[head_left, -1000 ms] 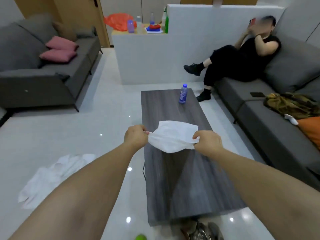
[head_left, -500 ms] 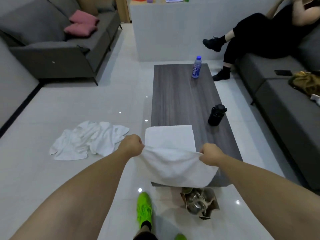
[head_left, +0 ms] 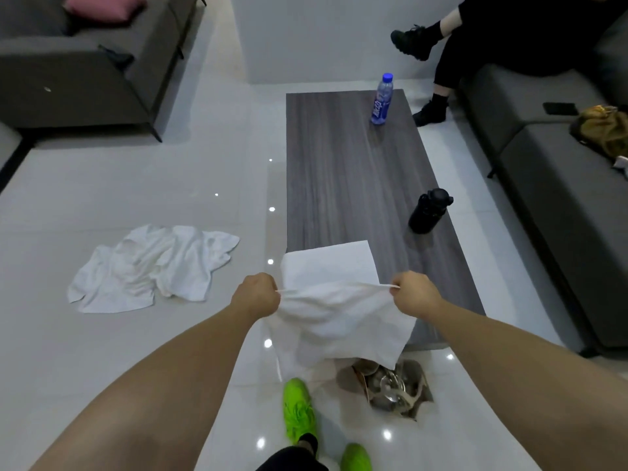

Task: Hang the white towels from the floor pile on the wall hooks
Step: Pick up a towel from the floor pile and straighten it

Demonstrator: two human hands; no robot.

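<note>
- Pale glossy floor [head_left: 102, 351], dotted with reflected ceiling lights.
- Grey sofas: one [head_left: 78, 73] at far left with a pink cushion [head_left: 102, 6] on it, another [head_left: 560, 185] along the right, with a seated person's dark-clad legs [head_left: 448, 52] at its far end.
- Long dark wood-grain table [head_left: 346, 171] straight ahead, carrying a blue-capped water bottle [head_left: 382, 98] at the far end and a black flask [head_left: 428, 210] near the right edge.
- Pile of white towels [head_left: 149, 266] crumpled on the floor, left of the table and well apart from the hands.
- One white towel [head_left: 336, 314] stretched between both hands above the table's near end, its lower part hanging loose.
- Open box of glassware [head_left: 390, 385] on the floor just beneath the hanging towel.
- Green shoes [head_left: 299, 409] at bottom centre.
- Left hand [head_left: 256, 295]: fingers curled tight, gripping the towel's left edge.
- Right hand [head_left: 416, 294]: fingers closed, pinching the towel's right corner.
</note>
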